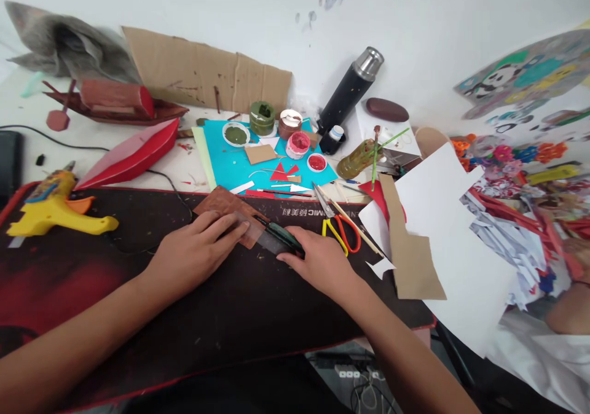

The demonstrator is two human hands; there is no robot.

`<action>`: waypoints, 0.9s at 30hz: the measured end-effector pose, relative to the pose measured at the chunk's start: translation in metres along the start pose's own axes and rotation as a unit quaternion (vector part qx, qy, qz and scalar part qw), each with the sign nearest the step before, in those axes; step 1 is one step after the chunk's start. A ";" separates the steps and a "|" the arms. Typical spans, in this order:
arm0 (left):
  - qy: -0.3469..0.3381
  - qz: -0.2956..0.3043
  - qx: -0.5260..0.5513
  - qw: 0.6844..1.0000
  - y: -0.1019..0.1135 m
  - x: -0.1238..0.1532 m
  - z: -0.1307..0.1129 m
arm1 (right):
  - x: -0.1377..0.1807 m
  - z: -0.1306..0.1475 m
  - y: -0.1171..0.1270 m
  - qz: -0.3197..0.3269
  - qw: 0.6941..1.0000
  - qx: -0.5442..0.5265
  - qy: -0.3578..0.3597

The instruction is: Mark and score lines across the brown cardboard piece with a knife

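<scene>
My left hand (196,248) lies flat, fingers stretched out, pressing on a brown painted cardboard piece (221,204) and a clear ruler (265,237) on the black mat (138,291). My right hand (320,263) is closed around a dark green utility knife (282,237), its tip against the ruler's edge by the cardboard.
A yellow glue gun (55,208) lies at the left. Scissors (338,226) with yellow and red handles sit right of my hand. Paint jars (262,118), a black flask (350,88), a blue sheet (230,168), red boat models (124,156) and loose paper (442,217) crowd the table. Another person's arm (569,306) shows at far right.
</scene>
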State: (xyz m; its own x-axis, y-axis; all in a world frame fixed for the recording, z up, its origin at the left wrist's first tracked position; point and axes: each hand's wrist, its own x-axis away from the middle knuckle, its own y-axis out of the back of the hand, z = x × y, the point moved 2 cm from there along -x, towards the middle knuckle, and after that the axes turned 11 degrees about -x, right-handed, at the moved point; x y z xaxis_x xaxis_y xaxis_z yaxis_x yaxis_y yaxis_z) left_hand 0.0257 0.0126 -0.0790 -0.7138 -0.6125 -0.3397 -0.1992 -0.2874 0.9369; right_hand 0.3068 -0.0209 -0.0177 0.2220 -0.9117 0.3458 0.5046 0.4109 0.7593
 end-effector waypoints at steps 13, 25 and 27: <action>-0.002 0.027 0.007 1.000 -0.001 0.003 0.001 | 0.000 -0.010 -0.002 -0.020 1.000 -0.017 0.013; -0.009 0.030 -0.030 0.999 -0.002 0.005 -0.001 | -0.001 -0.009 -0.002 -0.011 1.000 -0.022 0.014; -0.013 0.035 -0.036 0.999 -0.001 0.004 -0.001 | 0.000 -0.010 -0.002 -0.011 1.000 -0.022 0.014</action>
State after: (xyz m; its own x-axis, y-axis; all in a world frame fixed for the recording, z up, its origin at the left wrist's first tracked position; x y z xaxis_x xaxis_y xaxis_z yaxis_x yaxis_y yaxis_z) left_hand 0.0240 0.0095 -0.0815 -0.7421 -0.6137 -0.2695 -0.0989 -0.2974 0.9496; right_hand 0.3140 -0.0216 -0.0246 0.2331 -0.9206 0.3132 0.5451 0.3904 0.7419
